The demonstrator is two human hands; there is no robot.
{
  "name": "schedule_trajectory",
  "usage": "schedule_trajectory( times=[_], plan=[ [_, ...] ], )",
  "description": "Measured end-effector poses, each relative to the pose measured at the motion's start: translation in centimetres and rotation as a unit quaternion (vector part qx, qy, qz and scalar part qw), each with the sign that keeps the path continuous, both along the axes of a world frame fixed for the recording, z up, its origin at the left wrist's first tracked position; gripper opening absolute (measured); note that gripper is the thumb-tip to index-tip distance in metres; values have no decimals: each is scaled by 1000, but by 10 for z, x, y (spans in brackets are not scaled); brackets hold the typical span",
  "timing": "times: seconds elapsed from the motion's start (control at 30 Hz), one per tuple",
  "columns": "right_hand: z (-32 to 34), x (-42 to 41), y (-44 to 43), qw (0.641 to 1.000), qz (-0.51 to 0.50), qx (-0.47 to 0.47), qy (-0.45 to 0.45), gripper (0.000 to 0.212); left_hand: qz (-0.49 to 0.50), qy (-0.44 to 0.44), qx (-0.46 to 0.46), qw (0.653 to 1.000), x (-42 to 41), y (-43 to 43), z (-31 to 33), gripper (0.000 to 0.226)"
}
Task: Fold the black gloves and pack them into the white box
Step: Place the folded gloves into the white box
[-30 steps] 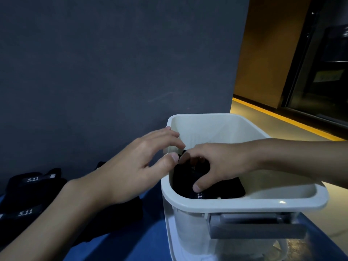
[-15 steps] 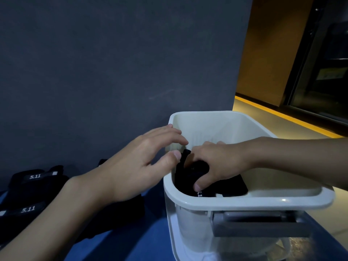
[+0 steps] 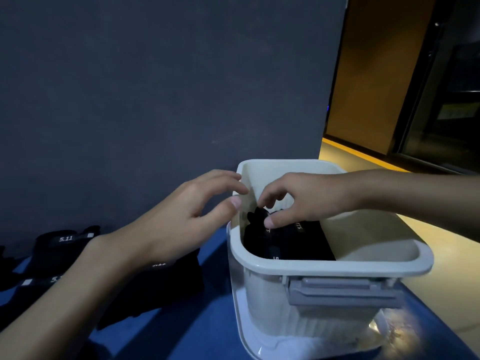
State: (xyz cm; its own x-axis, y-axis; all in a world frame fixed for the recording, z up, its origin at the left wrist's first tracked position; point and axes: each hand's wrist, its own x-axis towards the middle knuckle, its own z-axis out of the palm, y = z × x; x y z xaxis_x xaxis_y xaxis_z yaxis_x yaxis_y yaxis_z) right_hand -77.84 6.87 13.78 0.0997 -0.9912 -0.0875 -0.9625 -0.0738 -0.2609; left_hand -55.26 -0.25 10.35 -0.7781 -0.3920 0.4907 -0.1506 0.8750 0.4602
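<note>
Right hand (image 3: 306, 198) is down inside the white box (image 3: 337, 268), fingers curled, thumb and forefinger pinching the finger ends of the folded gloves (image 3: 293, 240). That bundle lies along the box's left side and reaches the near wall, with white lettering showing on top. The right half of the floor is bare. I judge the pinch is there to tuck the stray fingertips flat, so the fold does not spring open and the next pair has a level bed. Left hand (image 3: 187, 216) holds nothing. Its fingers are loose and spread, the tips at the left rim, apparently touching it (a light brace, I think, so the box does not skid while the other hand pokes about). The loose gloves (image 3: 65, 245) wait in a dark heap on the blue worktop (image 3: 197, 328), well to the left, against the grey wall (image 3: 155, 87). Several cuffs with white labels are in view, though I cannot count pairs in this light. The grey latch (image 3: 345, 292) faces me on the near wall. Packing looks only partly done. Next call: free the right hand without dragging the fold up.
</note>
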Motion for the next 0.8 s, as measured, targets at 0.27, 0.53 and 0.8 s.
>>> schedule_trajectory(
  times=[0.27, 0.53, 0.8],
  plan=[
    [46, 50, 16, 990, 18, -117, -75, 21, 128, -7, -8, 992, 81, 7, 13, 36],
    [37, 150, 5, 988, 103, -88, -79, 19, 264, -64, -5, 962, 168, 15, -17, 16],
    [-35, 227, -16, 988, 148, -2, -50, 35, 318, -128, -21, 939, 229, 23, -38, 16]
  ],
)
